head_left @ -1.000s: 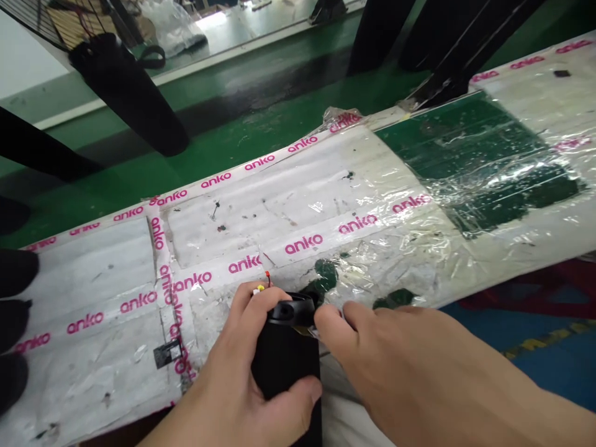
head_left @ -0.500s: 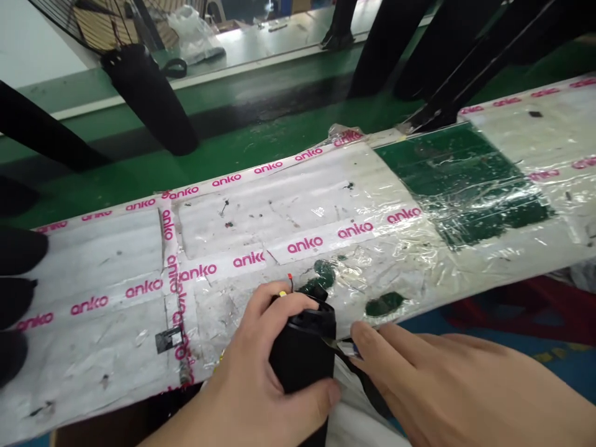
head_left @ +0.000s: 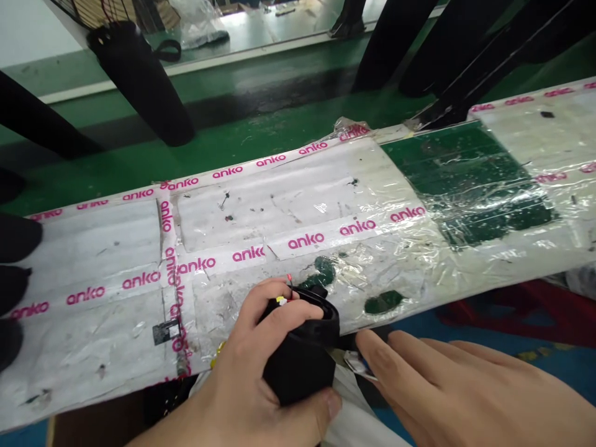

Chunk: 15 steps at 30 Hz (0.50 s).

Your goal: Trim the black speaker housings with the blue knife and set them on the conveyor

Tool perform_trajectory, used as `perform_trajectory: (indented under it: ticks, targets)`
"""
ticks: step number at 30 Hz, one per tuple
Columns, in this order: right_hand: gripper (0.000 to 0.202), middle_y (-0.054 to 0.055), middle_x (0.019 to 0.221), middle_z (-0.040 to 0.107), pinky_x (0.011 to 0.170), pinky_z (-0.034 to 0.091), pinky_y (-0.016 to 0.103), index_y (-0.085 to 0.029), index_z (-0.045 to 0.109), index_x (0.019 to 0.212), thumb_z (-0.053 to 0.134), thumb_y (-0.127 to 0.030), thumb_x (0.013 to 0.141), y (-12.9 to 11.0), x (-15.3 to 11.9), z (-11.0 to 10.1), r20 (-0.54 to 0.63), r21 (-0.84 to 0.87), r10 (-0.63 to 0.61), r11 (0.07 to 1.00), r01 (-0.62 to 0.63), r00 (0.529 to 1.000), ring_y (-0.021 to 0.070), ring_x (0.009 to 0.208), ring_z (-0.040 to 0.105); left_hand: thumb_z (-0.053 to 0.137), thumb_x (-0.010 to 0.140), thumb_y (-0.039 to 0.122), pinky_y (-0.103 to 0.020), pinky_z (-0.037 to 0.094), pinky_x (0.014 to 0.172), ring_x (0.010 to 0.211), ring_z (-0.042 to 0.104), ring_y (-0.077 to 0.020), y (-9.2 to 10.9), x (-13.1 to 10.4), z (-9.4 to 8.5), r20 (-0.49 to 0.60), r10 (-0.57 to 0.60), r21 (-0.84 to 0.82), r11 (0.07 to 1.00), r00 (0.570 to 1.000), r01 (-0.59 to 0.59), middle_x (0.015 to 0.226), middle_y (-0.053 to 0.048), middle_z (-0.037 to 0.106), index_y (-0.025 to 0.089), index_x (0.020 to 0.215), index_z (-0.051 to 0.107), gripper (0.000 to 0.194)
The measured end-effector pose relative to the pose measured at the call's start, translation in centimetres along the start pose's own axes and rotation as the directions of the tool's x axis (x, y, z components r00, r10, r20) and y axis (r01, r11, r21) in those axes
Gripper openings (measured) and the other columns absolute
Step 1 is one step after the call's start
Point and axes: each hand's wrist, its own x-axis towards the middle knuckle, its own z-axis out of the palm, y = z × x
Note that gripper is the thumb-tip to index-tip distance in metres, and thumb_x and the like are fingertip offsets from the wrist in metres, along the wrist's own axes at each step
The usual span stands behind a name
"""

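Note:
My left hand (head_left: 261, 347) wraps round a black fabric-covered tube (head_left: 300, 366), fingers over its upper rim and thumb on the near side. A yellow-and-white connector (head_left: 282, 300) and a thin wire with a red tip (head_left: 289, 279) stick out at the tube's top. My right hand (head_left: 433, 385) is closed on a knife (head_left: 358, 363); its metal front part points at the tube's right side, just below the rim. A strip of black material (head_left: 349, 341) runs from the tube to the right fingers. The right fingers hide most of the knife.
Ahead lies a white bench (head_left: 261, 211) covered in film and pink-lettered tape, with a small black piece (head_left: 166, 332) on it. Several dark tube ends (head_left: 18, 239) sit at the left. Behind, a black tube (head_left: 144, 87) stands on a green surface (head_left: 251, 136).
My right hand and the knife have moved slightly down and right, and more of the metal part shows. The tube has tilted so more of its open top is visible.

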Motion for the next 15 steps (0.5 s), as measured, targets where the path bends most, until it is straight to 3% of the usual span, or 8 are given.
perform_trajectory:
  ticks: [4, 8, 11, 15]
  targets:
    - [0.054, -0.004, 0.072, 0.067, 0.042, 0.041, 0.036, -0.024, 0.055, 0.114, 0.046, -0.005, 0.064, 0.4, 1.3, -1.1, 0.015, 0.031, -0.056, 0.998, 0.056, 0.998, 0.0185, 0.043, 0.060, 0.085, 0.080, 0.017, -0.040, 0.057, 0.117, 0.148, 0.057, -0.0286, 0.0, 0.0, -0.4, 0.029, -0.070, -0.018, 0.997, 0.997, 0.071, 0.157, 0.002, 0.045, 0.053, 0.142, 0.056, 0.078]
    - [0.058, -0.004, 0.072, 0.067, 0.041, 0.042, 0.035, -0.021, 0.056, 0.116, 0.046, -0.006, 0.062, 0.7, 1.7, -1.5, -0.005, 0.012, -0.063, 0.998, 0.063, 0.998, 0.0175, 0.043, 0.062, 0.086, 0.081, 0.017, -0.042, 0.060, 0.113, 0.160, 0.043, -0.0339, 0.5, 0.4, -0.6, 0.103, -0.216, -0.016, 0.976, 0.971, 0.219, 0.161, 0.001, 0.043, 0.052, 0.139, 0.059, 0.073]
    - [0.054, -0.003, 0.072, 0.067, 0.041, 0.039, 0.037, -0.023, 0.056, 0.113, 0.045, -0.003, 0.064, 0.5, 1.8, -1.4, 0.041, 0.038, -0.055, 0.998, 0.053, 0.998, 0.0189, 0.042, 0.061, 0.085, 0.081, 0.018, -0.045, 0.061, 0.111, 0.163, 0.036, -0.0381, 0.8, 0.7, -0.5, 0.112, -0.232, -0.055, 0.969, 0.966, 0.239, 0.159, -0.002, 0.044, 0.047, 0.137, 0.063, 0.067]
    - [0.057, -0.003, 0.071, 0.065, 0.044, 0.037, 0.038, -0.023, 0.057, 0.114, 0.048, 0.000, 0.063, 0.0, 1.3, -0.9, 0.051, 0.016, -0.009, 1.000, 0.009, 0.999, 0.0204, 0.043, 0.060, 0.088, 0.079, 0.020, -0.052, 0.055, 0.116, 0.159, 0.041, -0.0400, 0.9, 0.9, -0.6, 0.114, -0.204, -0.031, 0.977, 0.972, 0.209, 0.156, -0.003, 0.045, 0.046, 0.134, 0.066, 0.065]
